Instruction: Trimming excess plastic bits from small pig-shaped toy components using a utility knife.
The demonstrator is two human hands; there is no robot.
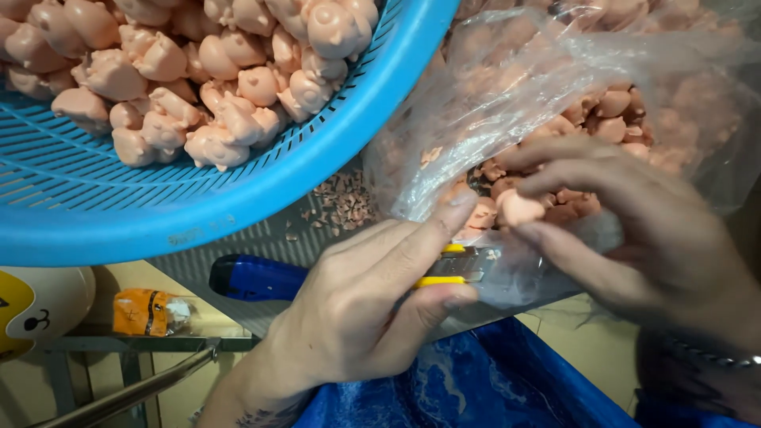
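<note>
Grey ribbed bench point(261, 238) under everything, pink trimmings scattered on it. Blue basket point(238, 190) at left, full of pink moulded figures point(214, 71). My left hand point(365, 309) grips a yellow utility knife point(448, 265). My right hand point(626, 214) pinches one pink figure point(519, 208) at the mouth of the clear plastic bag point(507, 87).

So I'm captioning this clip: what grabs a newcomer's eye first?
A big blue basket heaped with pink pig-shaped figures fills the upper left. At lower centre the left hand grips a yellow utility knife, while the right hand pinches a figure beside a clear plastic bag.
</note>
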